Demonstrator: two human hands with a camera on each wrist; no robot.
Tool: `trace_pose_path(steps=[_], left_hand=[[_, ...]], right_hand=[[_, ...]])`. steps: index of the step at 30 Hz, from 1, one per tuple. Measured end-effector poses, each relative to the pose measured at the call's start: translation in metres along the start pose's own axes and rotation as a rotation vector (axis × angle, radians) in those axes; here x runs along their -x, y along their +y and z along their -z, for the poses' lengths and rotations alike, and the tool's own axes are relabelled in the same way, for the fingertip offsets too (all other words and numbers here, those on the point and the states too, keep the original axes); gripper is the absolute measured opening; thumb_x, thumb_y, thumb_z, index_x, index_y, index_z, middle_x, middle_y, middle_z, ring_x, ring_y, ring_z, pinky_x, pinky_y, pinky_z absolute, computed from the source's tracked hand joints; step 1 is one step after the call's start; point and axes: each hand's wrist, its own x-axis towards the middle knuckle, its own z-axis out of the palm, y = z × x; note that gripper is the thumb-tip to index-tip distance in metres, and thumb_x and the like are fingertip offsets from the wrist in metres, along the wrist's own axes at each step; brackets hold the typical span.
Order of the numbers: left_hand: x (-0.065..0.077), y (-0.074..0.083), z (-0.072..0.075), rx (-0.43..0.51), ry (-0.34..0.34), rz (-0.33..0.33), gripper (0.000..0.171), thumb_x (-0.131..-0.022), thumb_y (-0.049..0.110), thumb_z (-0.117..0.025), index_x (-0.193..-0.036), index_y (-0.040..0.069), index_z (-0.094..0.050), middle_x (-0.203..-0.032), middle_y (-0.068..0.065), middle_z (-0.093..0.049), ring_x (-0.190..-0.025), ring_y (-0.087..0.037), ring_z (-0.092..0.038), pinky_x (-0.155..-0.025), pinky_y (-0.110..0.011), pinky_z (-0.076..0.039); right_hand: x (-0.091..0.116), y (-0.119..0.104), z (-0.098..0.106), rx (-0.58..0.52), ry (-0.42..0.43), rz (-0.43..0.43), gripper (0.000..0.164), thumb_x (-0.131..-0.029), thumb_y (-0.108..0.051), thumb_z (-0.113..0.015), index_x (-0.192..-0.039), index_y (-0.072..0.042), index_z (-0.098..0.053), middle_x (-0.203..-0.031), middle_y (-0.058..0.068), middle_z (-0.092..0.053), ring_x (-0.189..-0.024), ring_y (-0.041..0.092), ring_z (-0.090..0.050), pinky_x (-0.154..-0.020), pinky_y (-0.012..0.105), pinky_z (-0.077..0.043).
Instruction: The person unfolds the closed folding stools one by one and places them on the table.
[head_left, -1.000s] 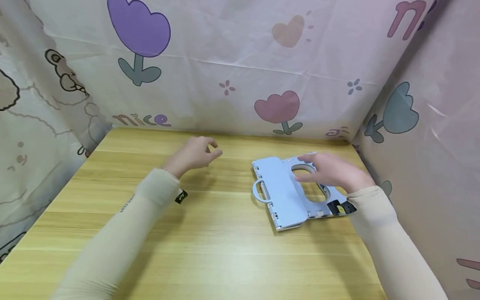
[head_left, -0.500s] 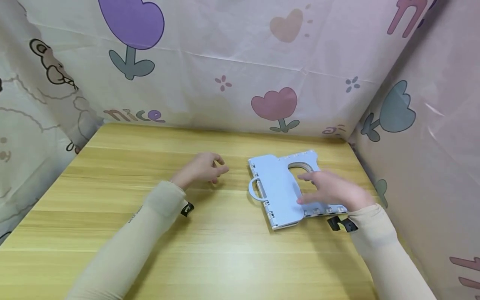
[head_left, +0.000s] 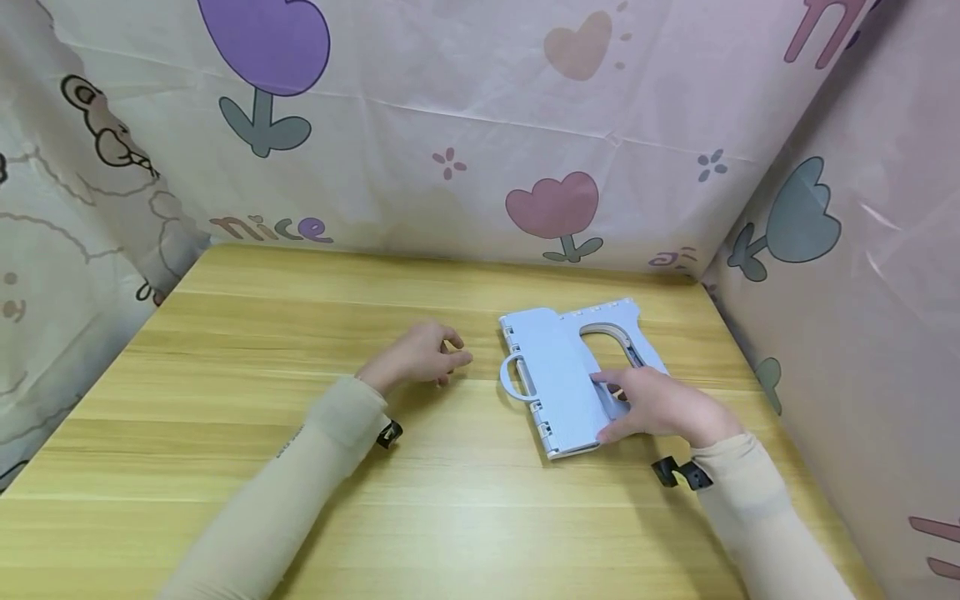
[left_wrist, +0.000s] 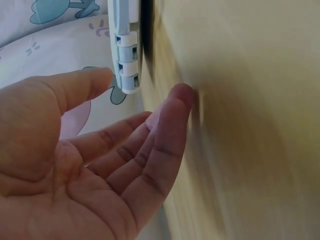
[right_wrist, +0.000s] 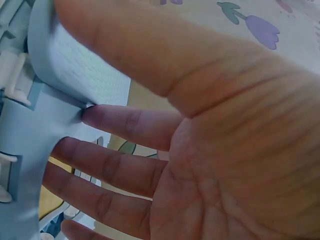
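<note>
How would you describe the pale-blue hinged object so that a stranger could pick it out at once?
On the yellow wood-grain table, look right of centre. There, at the person's bare right hand, lies the flat, pale-blue, plastic-looking hinged object. A half-ring handle, jutting toward the left hand, sets it apart from both hands.

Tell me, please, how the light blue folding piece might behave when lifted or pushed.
The light blue folding piece is probably stiff, its surfaces looking flat and unbent. Hinge-like joints along its edge suggest it may flap open when lifted. Lying flat on the table, it would probably slide rather than roll or tip.
</note>
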Motion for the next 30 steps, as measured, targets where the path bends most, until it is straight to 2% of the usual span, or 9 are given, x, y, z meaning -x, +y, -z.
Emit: trace_pose_path(steps=[3,7,17,19,23,26,27,30], left_hand=[[0.0,0.001,-0.003,-0.004,0.007,-0.005,0.052,-0.109,0.033,-0.065,-0.145,-0.004,-0.059,-0.111,-0.014,-0.077,-0.078,-0.021,-0.075,-0.076,-0.032,-0.062],[0.0,0.002,-0.006,-0.011,0.009,-0.019,0.051,-0.108,0.032,-0.065,-0.143,-0.004,-0.06,-0.107,-0.014,-0.077,-0.077,-0.021,-0.074,-0.072,-0.03,-0.061],[0.001,0.0,-0.016,0.026,0.021,-0.027,0.051,-0.107,0.031,-0.067,-0.142,-0.006,-0.06,-0.108,-0.014,-0.076,-0.074,-0.021,-0.073,-0.07,-0.031,-0.062],[0.004,-0.002,-0.018,0.018,0.017,-0.026,0.051,-0.108,0.032,-0.067,-0.142,-0.006,-0.061,-0.105,-0.014,-0.076,-0.074,-0.021,-0.073,-0.069,-0.03,-0.061],[0.008,-0.004,-0.021,0.005,0.017,-0.018,0.05,-0.108,0.034,-0.066,-0.14,-0.004,-0.064,-0.099,-0.011,-0.076,-0.072,-0.02,-0.072,-0.066,-0.029,-0.06],[0.01,-0.004,-0.022,0.018,0.027,-0.012,0.044,-0.107,0.036,-0.066,-0.132,-0.001,-0.069,-0.095,-0.009,-0.075,-0.072,-0.02,-0.07,-0.065,-0.029,-0.058],[0.01,-0.004,-0.022,0.024,0.029,-0.01,0.041,-0.107,0.036,-0.067,-0.128,0.001,-0.071,-0.093,-0.009,-0.075,-0.073,-0.019,-0.07,-0.065,-0.029,-0.058],[0.011,-0.005,-0.02,0.038,0.037,0.012,0.035,-0.107,0.037,-0.067,-0.116,0.004,-0.073,-0.089,-0.009,-0.074,-0.073,-0.019,-0.069,-0.064,-0.028,-0.056]], right_hand=[[0.001,0.0,-0.001,-0.011,0.011,-0.005,0.097,-0.08,-0.039,-0.096,-0.157,0.0,-0.051,-0.146,0.024,-0.065,-0.123,0.029,-0.066,-0.105,0.054,-0.056],[0.002,0.0,-0.002,-0.021,0.025,0.002,0.097,-0.08,-0.038,-0.096,-0.156,0.001,-0.051,-0.145,0.026,-0.065,-0.123,0.03,-0.067,-0.103,0.052,-0.058],[0.0,-0.004,-0.011,-0.02,0.058,0.028,0.096,-0.079,-0.044,-0.095,-0.154,0.001,-0.055,-0.144,0.025,-0.067,-0.116,0.023,-0.067,-0.094,0.044,-0.058],[-0.002,-0.007,-0.016,-0.024,0.062,0.041,0.093,-0.08,-0.045,-0.094,-0.152,0.001,-0.058,-0.143,0.023,-0.068,-0.118,0.023,-0.068,-0.092,0.04,-0.058],[-0.008,-0.014,-0.024,-0.023,0.083,0.081,0.083,-0.083,-0.044,-0.092,-0.148,0.0,-0.062,-0.146,0.02,-0.068,-0.107,0.022,-0.065,-0.083,0.035,-0.051],[-0.014,-0.021,-0.027,-0.011,0.117,0.129,0.075,-0.086,-0.038,-0.091,-0.145,-0.001,-0.065,-0.149,0.016,-0.066,-0.114,0.023,-0.066,-0.089,0.038,-0.056],[-0.016,-0.023,-0.028,-0.011,0.122,0.139,0.073,-0.086,-0.036,-0.091,-0.145,-0.002,-0.065,-0.15,0.015,-0.065,-0.122,0.025,-0.067,-0.096,0.041,-0.059],[-0.022,-0.033,-0.031,-0.011,0.126,0.175,0.07,-0.087,-0.031,-0.091,-0.145,-0.002,-0.065,-0.151,0.013,-0.064,-0.142,0.033,-0.06,-0.114,0.051,-0.054]])
